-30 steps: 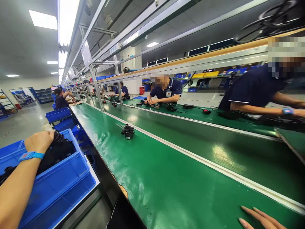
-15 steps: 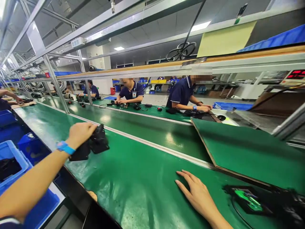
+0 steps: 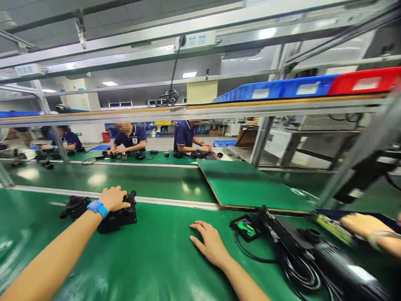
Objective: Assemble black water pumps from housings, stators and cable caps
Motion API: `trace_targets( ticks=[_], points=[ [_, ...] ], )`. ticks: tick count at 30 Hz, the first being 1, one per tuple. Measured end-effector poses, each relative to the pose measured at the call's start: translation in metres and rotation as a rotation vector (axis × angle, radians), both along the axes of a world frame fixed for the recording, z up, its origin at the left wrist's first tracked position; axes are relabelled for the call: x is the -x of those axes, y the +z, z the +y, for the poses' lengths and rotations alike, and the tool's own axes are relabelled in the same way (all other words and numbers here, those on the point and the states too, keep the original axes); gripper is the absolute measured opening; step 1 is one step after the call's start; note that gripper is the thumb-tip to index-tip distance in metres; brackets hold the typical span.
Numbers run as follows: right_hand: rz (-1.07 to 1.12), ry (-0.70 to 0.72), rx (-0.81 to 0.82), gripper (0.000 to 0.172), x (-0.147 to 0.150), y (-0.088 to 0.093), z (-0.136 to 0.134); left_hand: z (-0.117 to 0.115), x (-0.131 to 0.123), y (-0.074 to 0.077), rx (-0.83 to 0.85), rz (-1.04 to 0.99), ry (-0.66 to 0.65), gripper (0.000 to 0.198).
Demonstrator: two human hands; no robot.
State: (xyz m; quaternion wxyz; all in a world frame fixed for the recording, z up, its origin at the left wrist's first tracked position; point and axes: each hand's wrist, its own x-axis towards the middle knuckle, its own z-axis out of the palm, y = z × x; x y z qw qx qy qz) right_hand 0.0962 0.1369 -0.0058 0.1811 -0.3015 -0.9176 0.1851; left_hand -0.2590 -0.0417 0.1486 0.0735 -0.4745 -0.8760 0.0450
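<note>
My left hand (image 3: 114, 200), with a blue band at the wrist, is closed on a black plastic part (image 3: 127, 213) over the green work surface (image 3: 156, 255). Beside it on the left lies another dark part (image 3: 77, 207), partly behind my wrist. My right hand (image 3: 209, 242) is over the green surface with its fingers apart and nothing in it. To its right sits a black square piece (image 3: 246, 228) with a bright green patch and a cable attached.
Coiled black cables (image 3: 300, 267) and a long black device (image 3: 344, 263) lie at the right. Another person's hand (image 3: 365, 228) reaches in there. A raised green board (image 3: 247, 184) stands beyond; a metal post (image 3: 354, 146) rises at right. Several people work across the line.
The view has swung right, bringing the cables, device and another person's hand into sight. My left hand still grips the black part, now nearer the surface's white strip. My right hand stays spread.
</note>
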Motion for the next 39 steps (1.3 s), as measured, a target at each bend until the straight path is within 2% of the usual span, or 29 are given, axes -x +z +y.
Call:
trace_targets(
  ticks=[3,5,8,11,14,16,18,20,25,29,31,33,35,37,39],
  points=[
    [0.032,-0.027,0.019,0.037,0.0,0.003,-0.002,0.011,0.005,0.011,0.008,0.011,-0.034,0.042],
    [0.045,-0.035,0.024,0.036,0.0,0.004,-0.003,0.018,-0.001,0.013,-0.064,0.038,-0.018,0.043],
    [0.043,-0.037,0.018,0.036,-0.001,0.006,-0.004,0.026,-0.029,-0.001,-0.247,0.077,-0.003,0.051],
    [0.021,-0.027,-0.01,0.035,-0.001,0.004,-0.003,0.029,-0.078,-0.041,-0.319,0.011,-0.125,0.055],
    [0.007,-0.014,-0.04,0.037,-0.003,-0.004,0.002,0.033,-0.13,-0.095,-0.197,-0.172,-0.385,0.059],
    [0.003,0.006,-0.047,0.041,-0.004,-0.012,0.008,0.035,-0.153,-0.125,-0.132,-0.285,-0.509,0.058],
    [0.006,0.031,-0.055,0.047,-0.005,-0.021,0.016,0.036,-0.16,-0.141,-0.111,-0.367,-0.571,0.065],
    [0.017,0.05,-0.071,0.051,-0.005,-0.031,0.025,0.036,-0.155,-0.147,-0.115,-0.416,-0.598,0.071],
    [0.07,0.07,-0.118,0.053,-0.003,-0.046,0.041,0.033,-0.137,-0.147,-0.137,-0.465,-0.641,0.077],
    [0.048,0.07,-0.109,0.053,-0.003,-0.041,0.039,0.035,-0.14,-0.148,-0.159,-0.378,-0.666,0.075],
    [0.037,0.061,-0.102,0.053,-0.004,-0.036,0.034,0.037,-0.143,-0.143,-0.18,-0.307,-0.684,0.071],
    [0.025,0.054,-0.098,0.053,-0.005,-0.031,0.03,0.035,-0.14,-0.132,-0.217,-0.272,-0.694,0.061],
    [0.015,0.056,-0.092,0.051,-0.006,-0.029,0.027,0.025,-0.124,-0.113,-0.301,-0.238,-0.64,0.041],
    [0.003,0.062,-0.082,0.05,-0.007,-0.028,0.026,0.005,-0.092,-0.09,-0.458,-0.168,-0.479,0.03],
    [-0.004,0.053,-0.08,0.048,-0.006,-0.027,0.023,-0.024,-0.047,-0.068,-0.631,-0.076,-0.24,0.043]
  ],
)
